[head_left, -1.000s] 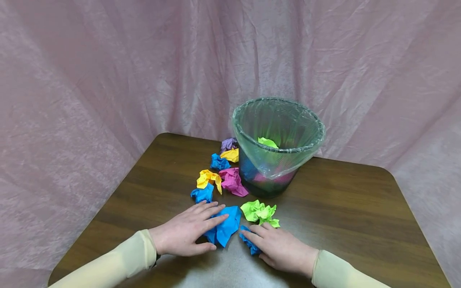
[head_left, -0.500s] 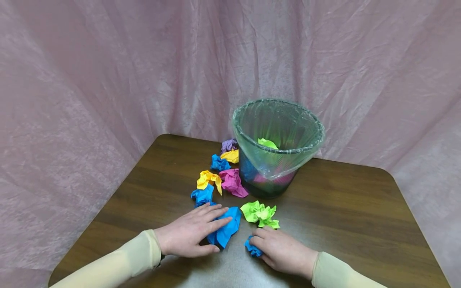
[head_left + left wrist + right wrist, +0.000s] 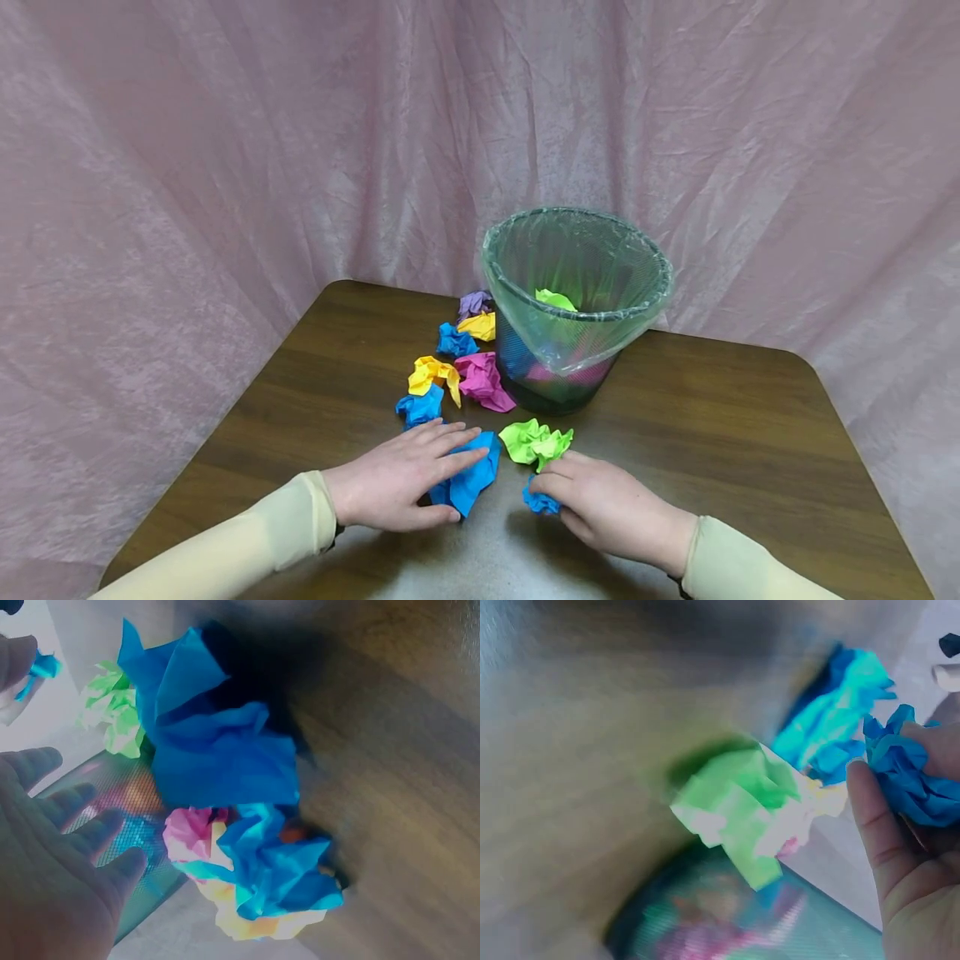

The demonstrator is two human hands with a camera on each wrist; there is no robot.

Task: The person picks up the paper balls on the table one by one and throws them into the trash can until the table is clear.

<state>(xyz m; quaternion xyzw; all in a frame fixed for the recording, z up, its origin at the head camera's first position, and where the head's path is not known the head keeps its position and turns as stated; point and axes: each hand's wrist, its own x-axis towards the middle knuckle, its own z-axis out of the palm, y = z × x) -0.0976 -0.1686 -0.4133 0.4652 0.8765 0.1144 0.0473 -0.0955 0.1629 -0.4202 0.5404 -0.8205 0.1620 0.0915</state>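
Observation:
In the head view my right hand [image 3: 618,510] grips a small blue crumpled paper ball [image 3: 541,497] between thumb and fingers; the right wrist view shows this ball [image 3: 904,769] too. My left hand [image 3: 401,479], fingers straight and spread, is over the larger blue crumpled paper [image 3: 476,473]. In the left wrist view that paper [image 3: 221,754] lies apart from the fingers. A lime green crumpled paper [image 3: 534,442] lies just beyond my right hand. Past the left fingertips sits another blue crumpled paper [image 3: 422,406].
A mesh wastebasket [image 3: 577,312] with a clear liner stands at the back of the wooden table [image 3: 720,417], with crumpled paper inside. To its left lie yellow [image 3: 433,377], magenta [image 3: 483,382], blue [image 3: 456,340] and purple [image 3: 474,305] paper balls. A pink curtain [image 3: 285,167] hangs behind.
My right hand's fingers have closed round the small blue paper ball and moved it slightly to the right and away from me. The left hand has barely moved.

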